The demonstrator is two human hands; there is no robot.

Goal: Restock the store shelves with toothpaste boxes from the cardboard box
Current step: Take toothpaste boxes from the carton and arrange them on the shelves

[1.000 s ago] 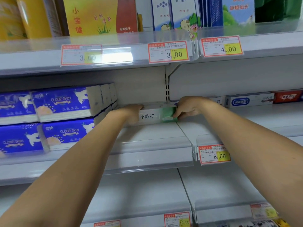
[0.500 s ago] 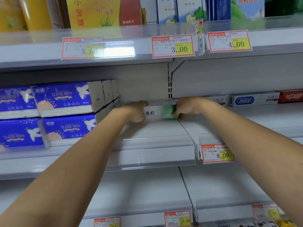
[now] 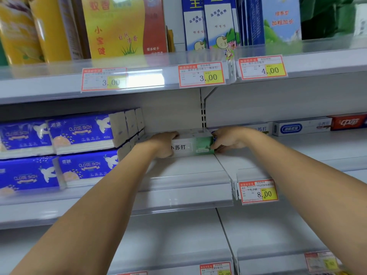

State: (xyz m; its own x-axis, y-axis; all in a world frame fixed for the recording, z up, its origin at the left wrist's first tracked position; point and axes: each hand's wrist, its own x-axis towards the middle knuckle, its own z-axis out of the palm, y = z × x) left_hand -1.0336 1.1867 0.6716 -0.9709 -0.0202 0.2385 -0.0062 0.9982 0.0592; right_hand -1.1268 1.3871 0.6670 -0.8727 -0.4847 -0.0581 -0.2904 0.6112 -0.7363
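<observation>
A white and green toothpaste box [image 3: 191, 145] lies lengthwise at the back of the middle shelf [image 3: 188, 171], near the rear wall. My left hand [image 3: 163, 144] grips its left end and my right hand [image 3: 226, 139] grips its right end, fingers curled round the ends. More toothpaste boxes stand in a row to the right: a white and blue one [image 3: 299, 127] and a red one [image 3: 348, 122]. The cardboard box is out of view.
Blue tissue packs [image 3: 79, 147] are stacked two high on the left of the same shelf, close to my left arm. Price tags [image 3: 258, 192] hang on the shelf rails. Upright product boxes [image 3: 123, 26] fill the top shelf. The lower shelves [image 3: 174, 235] show bare white boards.
Both hands have pushed the toothpaste box a little deeper toward the back wall of the shelf. The view has tilted slightly downward.
</observation>
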